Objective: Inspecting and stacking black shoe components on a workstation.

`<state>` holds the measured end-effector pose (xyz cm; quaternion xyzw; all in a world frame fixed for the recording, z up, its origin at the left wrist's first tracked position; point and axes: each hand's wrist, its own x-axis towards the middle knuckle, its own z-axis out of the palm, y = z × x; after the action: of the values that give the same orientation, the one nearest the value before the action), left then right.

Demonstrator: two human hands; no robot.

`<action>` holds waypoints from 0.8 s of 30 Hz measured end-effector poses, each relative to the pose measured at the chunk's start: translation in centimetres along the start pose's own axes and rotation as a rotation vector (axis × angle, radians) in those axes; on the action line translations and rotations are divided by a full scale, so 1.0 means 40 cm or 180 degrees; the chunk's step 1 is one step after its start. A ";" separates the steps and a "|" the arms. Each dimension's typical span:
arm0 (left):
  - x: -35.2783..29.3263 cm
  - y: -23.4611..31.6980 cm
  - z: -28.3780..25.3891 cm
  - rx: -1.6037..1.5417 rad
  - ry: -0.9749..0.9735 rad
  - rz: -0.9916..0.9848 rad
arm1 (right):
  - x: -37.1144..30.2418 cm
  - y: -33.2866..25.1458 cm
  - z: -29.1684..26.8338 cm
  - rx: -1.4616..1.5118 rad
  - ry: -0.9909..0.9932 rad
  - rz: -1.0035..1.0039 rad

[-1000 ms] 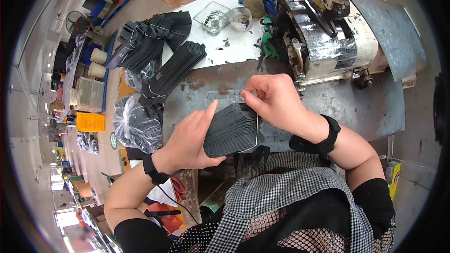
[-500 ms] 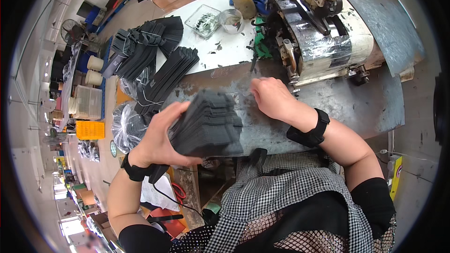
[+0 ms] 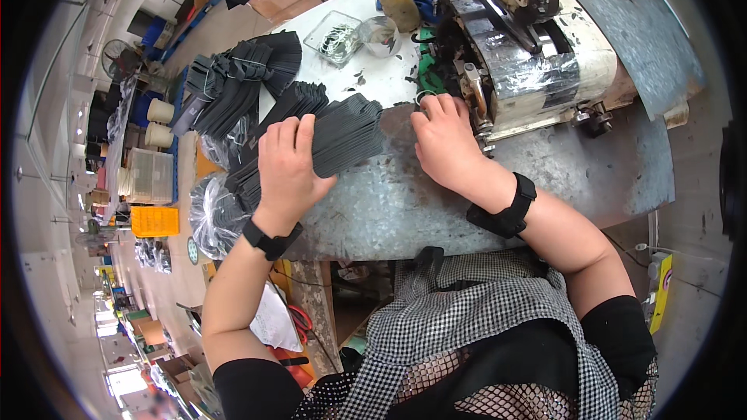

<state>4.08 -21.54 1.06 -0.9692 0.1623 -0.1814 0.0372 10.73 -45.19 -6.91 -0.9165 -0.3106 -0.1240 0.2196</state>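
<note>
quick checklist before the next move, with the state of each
1. Left hand at the dark strip stack: ok.
2. Stack separate from the dark bundle behind: cannot tell, they overlap in view.
3. White loop gripped by the right hand: cannot tell, it shows at the fingertips.
4. Right hand well away from the machine: not ok, fingers close beside it.
5. White bands inside the clear tray: ok.

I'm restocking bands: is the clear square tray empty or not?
Not empty: a tangle of white bands lies in the tray. How deep it goes, I cannot tell.
</note>
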 end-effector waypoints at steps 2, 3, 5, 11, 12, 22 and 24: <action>-0.006 0.011 0.036 0.0238 0.0028 -0.0049 | -0.014 -0.002 -0.004 0.0158 -0.0017 -0.0074; -0.009 0.016 0.054 0.0393 0.0060 -0.0071 | -0.020 -0.005 -0.008 0.0397 -0.0267 -0.0030; -0.023 0.030 0.084 0.0699 0.0048 -0.0120 | -0.029 -0.006 -0.020 0.0682 -0.0570 -0.0106; -0.086 0.069 0.088 0.0084 -0.0030 -0.0140 | -0.044 -0.008 -0.026 0.0944 -0.1037 0.0155; -0.088 0.071 0.079 -0.0033 -0.0106 -0.0144 | -0.044 -0.008 -0.022 0.1027 -0.1108 0.0244; 0.029 0.032 0.041 -0.1235 -0.1369 -0.1060 | -0.033 -0.002 -0.027 0.1856 -0.1306 0.0623; 0.038 0.026 0.039 -0.1359 -0.1331 -0.1027 | -0.037 -0.002 -0.027 0.1978 -0.1178 0.0604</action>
<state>5.70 -22.99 -0.01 -0.9845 0.0300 0.0559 -0.1633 9.45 -46.41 -6.50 -0.8377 -0.2816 0.1648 0.4379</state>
